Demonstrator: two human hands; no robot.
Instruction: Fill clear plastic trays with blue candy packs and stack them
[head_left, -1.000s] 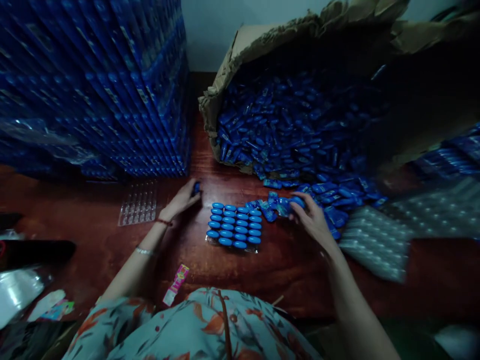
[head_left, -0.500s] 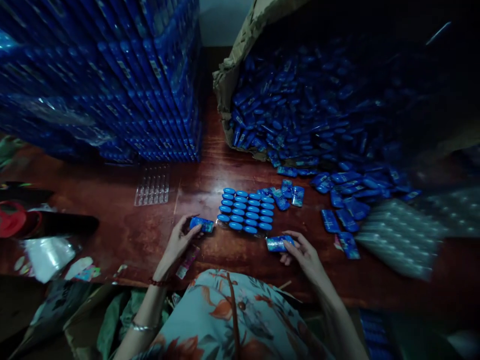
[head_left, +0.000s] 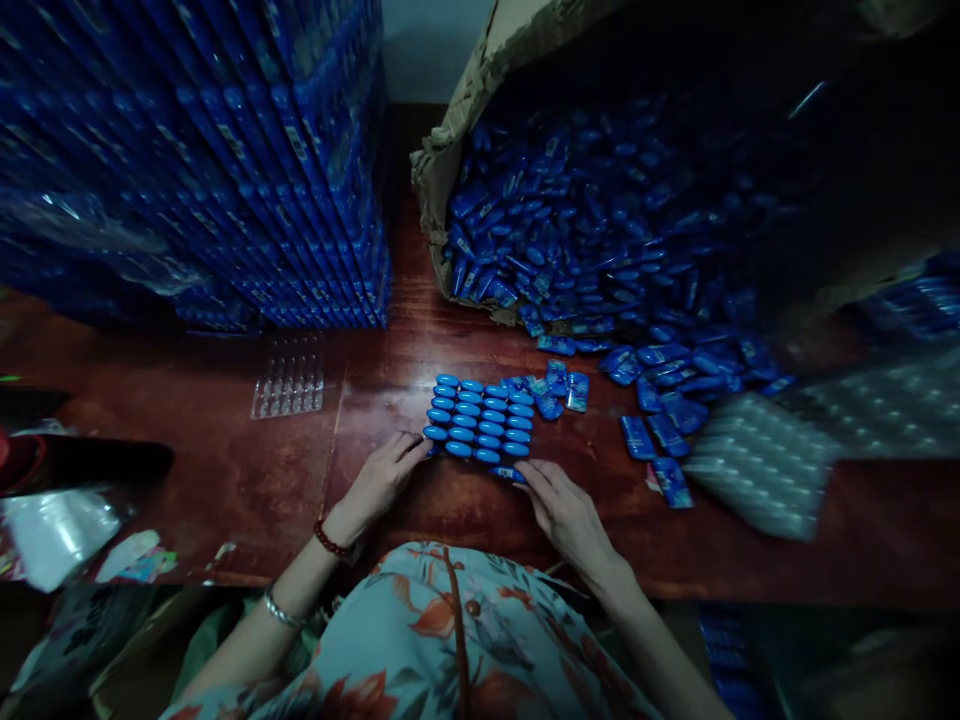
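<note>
Several blue oval-topped packs stand in close rows as a block (head_left: pixel 480 420) on the reddish-brown table. At the block's near left corner is my left hand (head_left: pixel 386 475), its fingertips closed on a blue pack that is mostly hidden. My right hand (head_left: pixel 559 505) pinches a blue pack (head_left: pixel 506 473) by its right end, at the block's near right edge. Some loose blue packs (head_left: pixel 576 392) lie just right of the block.
A torn cardboard box (head_left: pixel 435 190) spills blue packs at the back right. Tall stacks of filled blue trays (head_left: pixel 300 200) rise at the back left. Clear trays lie left (head_left: pixel 289 378) and right (head_left: pixel 765 465). A dark bottle (head_left: pixel 97 462) lies far left.
Both hands have moved inward to the near edge of the block with their packs. The pack in my left hand is now mostly hidden. The view has shifted slightly.
</note>
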